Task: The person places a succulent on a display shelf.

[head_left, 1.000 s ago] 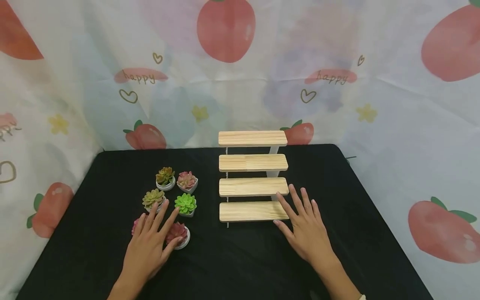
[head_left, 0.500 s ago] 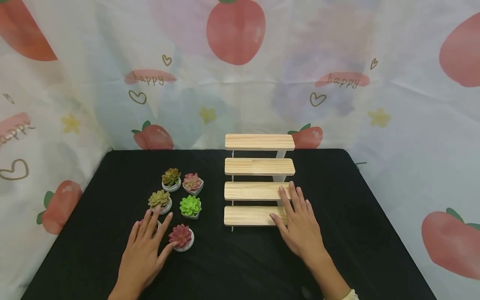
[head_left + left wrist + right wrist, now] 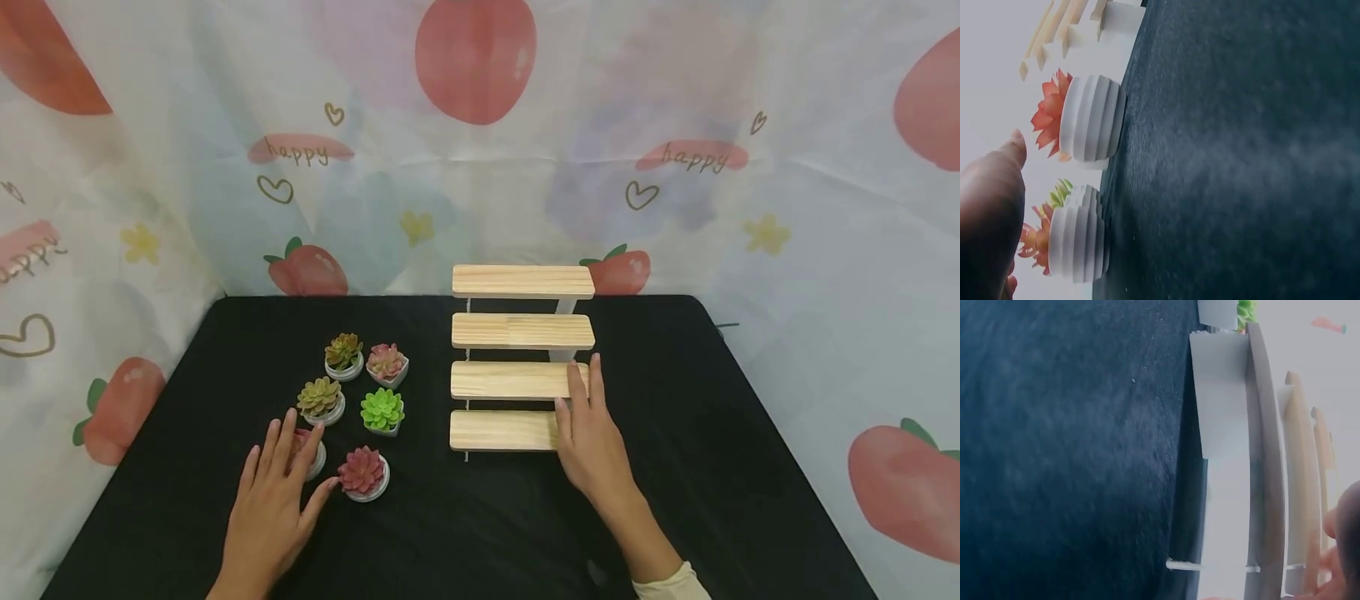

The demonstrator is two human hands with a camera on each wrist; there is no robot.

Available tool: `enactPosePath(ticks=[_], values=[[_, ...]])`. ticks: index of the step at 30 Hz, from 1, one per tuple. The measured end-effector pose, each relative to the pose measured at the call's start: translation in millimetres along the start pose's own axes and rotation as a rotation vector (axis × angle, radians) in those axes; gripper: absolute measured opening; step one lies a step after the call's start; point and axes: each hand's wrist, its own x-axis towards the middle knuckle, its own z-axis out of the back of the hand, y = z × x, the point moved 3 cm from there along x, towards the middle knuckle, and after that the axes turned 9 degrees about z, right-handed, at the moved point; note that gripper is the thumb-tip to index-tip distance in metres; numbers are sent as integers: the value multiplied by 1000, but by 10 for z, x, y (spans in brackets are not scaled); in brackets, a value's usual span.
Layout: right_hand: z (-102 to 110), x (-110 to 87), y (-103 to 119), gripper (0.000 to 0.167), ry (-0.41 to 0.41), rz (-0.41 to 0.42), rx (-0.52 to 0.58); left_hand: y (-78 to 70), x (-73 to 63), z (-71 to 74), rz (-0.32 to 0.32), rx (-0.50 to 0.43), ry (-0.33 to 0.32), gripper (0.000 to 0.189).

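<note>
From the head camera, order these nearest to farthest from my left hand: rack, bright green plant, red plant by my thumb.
1. Red plant, just right of your left hand.
2. Bright green plant, farther back, right.
3. Rack, farthest right.

We observed a black surface (image 3: 465,533) with rounded far corners. Directly on it stood a four-tiered wooden rack (image 3: 510,380) and, to its left, six succulents (image 3: 382,409) in pale pots; we found the two reddest nearest us, one of them partly hidden.
</note>
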Motion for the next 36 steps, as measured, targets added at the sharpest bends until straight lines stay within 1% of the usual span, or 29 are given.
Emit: enactPosePath(ticks=[7,9,15,21,26,28,31,32,34,36], values=[[-54,17,-49,56,-118,-15,136,58,16,12,61,-38,4,71],[-77,30,-56,55,-149,-25,190,79,19,17,78,-59,4,72],[-125,61,-67,54,-196,-73,327,160,10,26,148,-112,19,74],[-74,84,-130,46,-244,-145,426,174,24,-15,184,-173,75,74],[-58,112,-172,44,-249,-205,541,181,38,-34,232,-222,133,80],[-60,127,-183,44,-258,-234,599,185,53,-43,257,-270,159,81],[-66,148,-191,42,-293,-284,703,183,76,-73,278,-358,185,83],[-69,152,-193,42,-306,-302,730,180,83,-85,278,-388,182,84],[-81,155,-200,41,-329,-327,773,170,89,-109,270,-436,157,88],[-92,157,-198,40,-348,-331,799,163,92,-122,263,-464,108,95]])
